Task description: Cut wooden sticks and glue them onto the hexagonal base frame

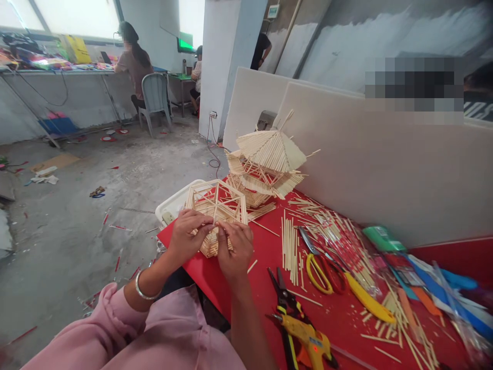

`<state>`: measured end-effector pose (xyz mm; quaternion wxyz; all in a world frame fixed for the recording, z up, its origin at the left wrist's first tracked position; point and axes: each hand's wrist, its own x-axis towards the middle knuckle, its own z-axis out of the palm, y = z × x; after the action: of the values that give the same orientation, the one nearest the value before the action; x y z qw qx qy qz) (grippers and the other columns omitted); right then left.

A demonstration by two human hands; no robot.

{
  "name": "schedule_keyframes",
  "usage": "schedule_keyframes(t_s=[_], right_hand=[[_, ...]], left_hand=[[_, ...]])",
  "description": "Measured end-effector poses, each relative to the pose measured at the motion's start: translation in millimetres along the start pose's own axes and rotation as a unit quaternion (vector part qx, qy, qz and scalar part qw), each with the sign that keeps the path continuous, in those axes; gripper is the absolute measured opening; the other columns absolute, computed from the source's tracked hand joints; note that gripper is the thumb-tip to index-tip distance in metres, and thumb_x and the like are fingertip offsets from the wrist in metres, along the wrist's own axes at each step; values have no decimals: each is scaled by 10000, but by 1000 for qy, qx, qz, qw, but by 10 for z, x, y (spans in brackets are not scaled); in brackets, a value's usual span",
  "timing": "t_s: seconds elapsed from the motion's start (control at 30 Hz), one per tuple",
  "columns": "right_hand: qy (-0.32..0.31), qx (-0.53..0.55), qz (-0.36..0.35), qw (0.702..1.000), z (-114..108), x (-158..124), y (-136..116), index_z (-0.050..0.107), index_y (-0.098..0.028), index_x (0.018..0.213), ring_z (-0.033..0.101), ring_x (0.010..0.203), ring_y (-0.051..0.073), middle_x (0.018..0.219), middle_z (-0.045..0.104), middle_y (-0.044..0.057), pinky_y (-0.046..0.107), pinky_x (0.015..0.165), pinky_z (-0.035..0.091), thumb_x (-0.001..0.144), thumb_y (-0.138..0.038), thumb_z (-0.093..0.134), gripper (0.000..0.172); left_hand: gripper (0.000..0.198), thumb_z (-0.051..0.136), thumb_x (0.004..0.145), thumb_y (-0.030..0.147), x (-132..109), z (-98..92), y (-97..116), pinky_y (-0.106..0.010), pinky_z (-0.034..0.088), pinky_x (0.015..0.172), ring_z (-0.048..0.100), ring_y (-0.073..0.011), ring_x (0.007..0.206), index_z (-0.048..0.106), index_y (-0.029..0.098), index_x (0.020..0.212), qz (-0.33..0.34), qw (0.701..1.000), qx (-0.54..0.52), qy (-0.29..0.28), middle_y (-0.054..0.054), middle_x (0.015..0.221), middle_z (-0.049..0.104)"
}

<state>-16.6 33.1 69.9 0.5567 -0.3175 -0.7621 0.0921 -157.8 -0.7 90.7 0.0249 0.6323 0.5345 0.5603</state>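
Observation:
My left hand [192, 231] and my right hand [235, 247] meet fingertip to fingertip in a pinch. Between them is the end of a thin wooden stick [216, 203], though the fingers hide most of that spot. Around and below them is a hexagonal frame [245, 208] built from pale wooden sticks, with spokes meeting near my fingertips. It rests at the left edge of the red table [265, 239]. Just behind it stands a pagoda-like stick model [271, 151] with tiered, sloping roofs.
Loose sticks [290, 246] lie right of my hands. Nearby are yellow-and-red-handled scissors [319, 275], black pliers [283, 293], a yellow glue gun [308, 339] and a yellow-handled knife [367, 298]. A white tray [164, 208] sits behind the frame. Pale boards [346, 154] rise behind the table. Other people sit farther off.

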Motion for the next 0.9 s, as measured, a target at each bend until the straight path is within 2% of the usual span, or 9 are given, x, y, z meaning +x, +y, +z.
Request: schedule_keyframes(t_s=[0.2,0.6,0.9], right_hand=[[-6,0,6,1000,-4,2,-13,679,-213,1051,616,930,195,924,745,49,386,866,467,916,-162,558,188],[-5,-5,2,1000,-4,-4,-4,681,-218,1049,630,919,196,922,748,51,395,865,470,919,-178,555,185],[-2,0,3,1000,-2,3,-7,687,-216,1038,626,923,194,918,747,52,393,869,472,915,-174,563,180]], left_hand=[[37,682,853,242,-5,1,-4,-342,452,759,655,-153,708,705,227,827,2,1000,-1,6,7,742,727],[129,651,878,325,-6,10,7,-360,458,769,654,-156,695,702,229,809,-14,1000,3,11,1,731,730],[107,653,875,304,1,3,15,-352,452,764,648,-156,700,702,233,812,-8,1000,8,2,4,730,722]])
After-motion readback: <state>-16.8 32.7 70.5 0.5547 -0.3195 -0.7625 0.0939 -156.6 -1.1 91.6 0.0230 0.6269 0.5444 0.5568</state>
